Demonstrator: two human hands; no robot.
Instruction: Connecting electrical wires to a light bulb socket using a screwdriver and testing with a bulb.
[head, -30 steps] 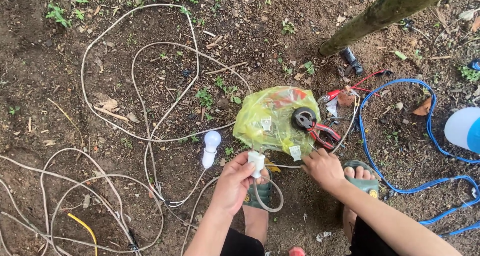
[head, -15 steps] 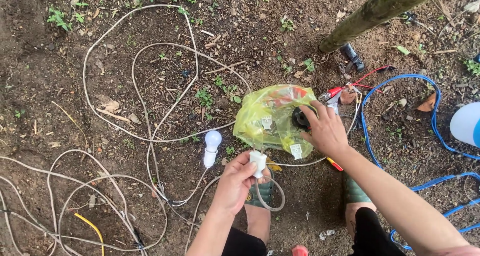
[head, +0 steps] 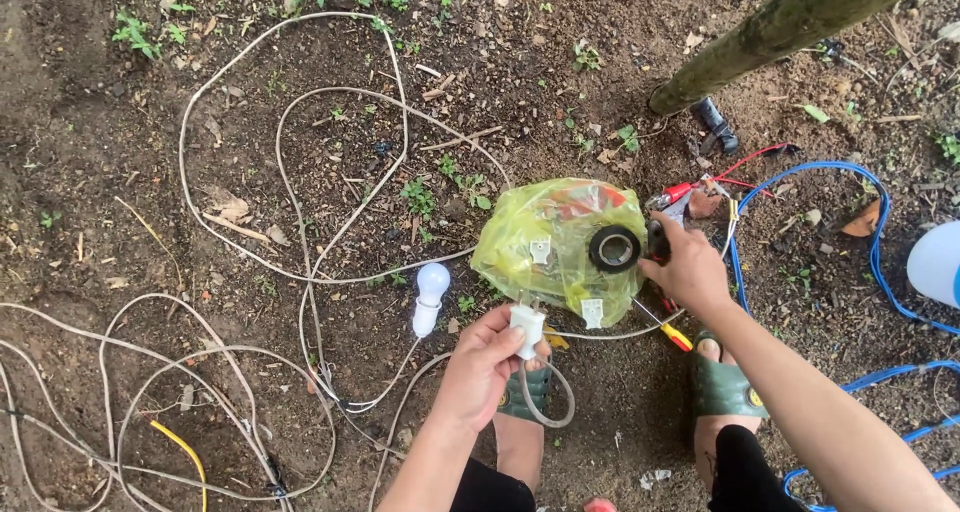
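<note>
My left hand (head: 480,367) holds a small white plug (head: 527,328) with a pale cable looping down from it over my foot. My right hand (head: 688,264) is closed over the red-handled pliers (head: 657,240) at the right edge of a yellow plastic bag (head: 545,242). Only the pliers' dark head shows past my fingers. A black roll of tape (head: 614,248) lies on the bag just left of that hand. A screwdriver with a yellow and red handle (head: 668,330) lies on the soil below my right wrist.
A white bulb (head: 431,294) lies on the soil left of the bag. Pale cable (head: 300,172) loops widely over the dirt to the left. Blue cable (head: 870,187) curls at the right. A thin tree trunk (head: 780,27) slants at top right. Green sandals (head: 722,384) are on my feet.
My right hand moved from beside the plug up to the bag's right edge and closed on the pliers. My left hand kept holding the plug.
</note>
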